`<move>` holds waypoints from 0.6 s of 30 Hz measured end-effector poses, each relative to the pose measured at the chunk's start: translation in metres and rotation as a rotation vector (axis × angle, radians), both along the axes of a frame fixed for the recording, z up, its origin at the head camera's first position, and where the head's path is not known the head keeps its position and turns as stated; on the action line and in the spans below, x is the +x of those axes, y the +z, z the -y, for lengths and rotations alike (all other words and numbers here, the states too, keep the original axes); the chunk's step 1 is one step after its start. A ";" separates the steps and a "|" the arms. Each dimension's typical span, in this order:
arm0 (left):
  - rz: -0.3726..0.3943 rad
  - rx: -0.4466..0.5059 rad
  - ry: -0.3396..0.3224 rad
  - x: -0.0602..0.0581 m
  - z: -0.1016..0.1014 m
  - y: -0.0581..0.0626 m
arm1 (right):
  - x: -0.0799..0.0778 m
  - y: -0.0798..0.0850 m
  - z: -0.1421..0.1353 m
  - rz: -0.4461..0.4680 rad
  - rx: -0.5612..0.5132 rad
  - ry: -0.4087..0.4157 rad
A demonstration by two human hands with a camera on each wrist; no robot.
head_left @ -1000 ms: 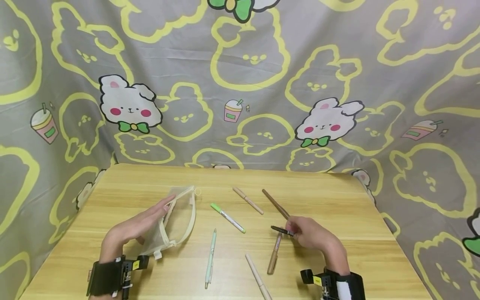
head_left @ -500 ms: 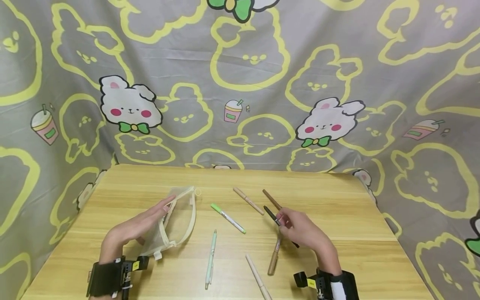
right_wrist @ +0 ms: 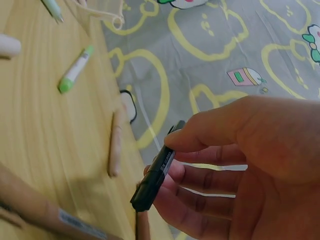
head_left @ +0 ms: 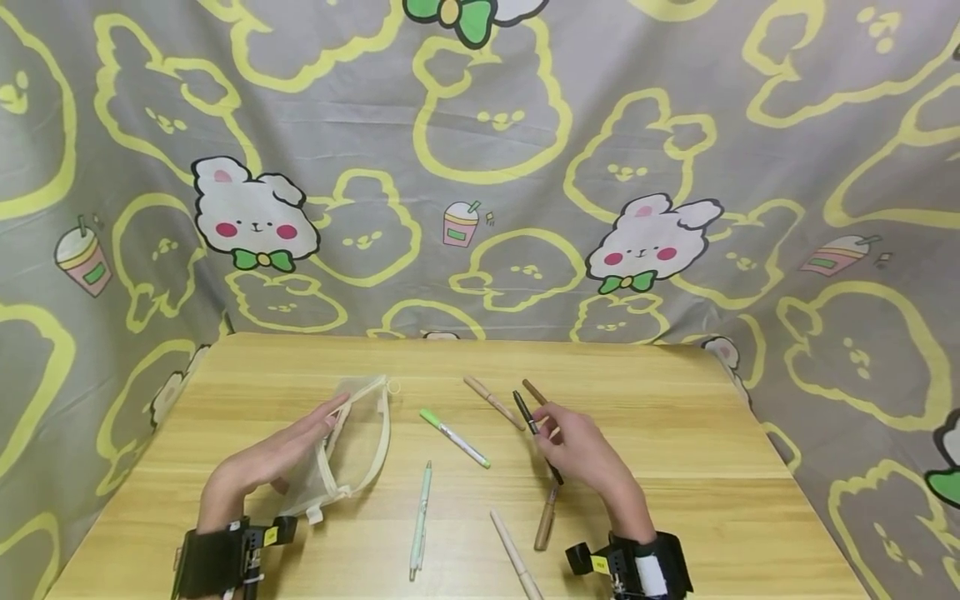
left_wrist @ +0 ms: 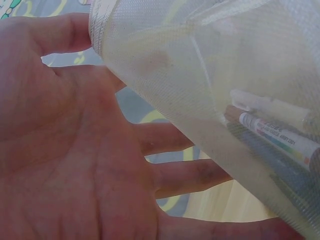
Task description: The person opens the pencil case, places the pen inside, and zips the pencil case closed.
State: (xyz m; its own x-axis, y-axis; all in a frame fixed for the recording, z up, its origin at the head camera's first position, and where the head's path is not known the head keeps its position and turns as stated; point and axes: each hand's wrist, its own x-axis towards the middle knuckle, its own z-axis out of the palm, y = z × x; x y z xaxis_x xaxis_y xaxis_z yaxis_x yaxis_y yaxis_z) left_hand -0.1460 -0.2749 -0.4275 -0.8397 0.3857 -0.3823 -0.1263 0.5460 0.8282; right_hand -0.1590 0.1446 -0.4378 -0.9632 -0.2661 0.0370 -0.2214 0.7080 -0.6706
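Observation:
My left hand has its fingers straight and spread against a cream mesh zip pouch, whose mouth gapes to the right. In the left wrist view the fingers pass behind the mesh, and several pens show through it. My right hand pinches a black marker pen between thumb and fingertips, its capped end towards the back left. Just beyond that hand lies a brown pen, partly hidden by it. A brown marker lies nearer, its far end under the black pen in the head view.
Loose on the wooden table lie a tan pen, a green-and-white marker, a mint pen and a beige pen. Grey patterned cloth walls off the table's back and sides.
My right hand has moved back and left with the black pen, which has swung from nearly level to slanting towards the back left. My left hand and the pouch stay put.

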 end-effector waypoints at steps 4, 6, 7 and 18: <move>0.001 0.001 0.008 0.001 0.000 -0.001 | -0.001 -0.004 0.014 -0.008 -0.006 0.005; 0.000 0.002 0.012 0.002 0.000 -0.001 | -0.001 -0.006 0.021 -0.021 -0.006 0.014; -0.001 0.003 0.013 0.002 0.000 -0.001 | -0.001 -0.007 0.025 -0.024 -0.012 0.018; -0.006 0.002 0.004 0.002 -0.001 0.001 | 0.000 -0.015 0.057 -0.002 -0.066 0.063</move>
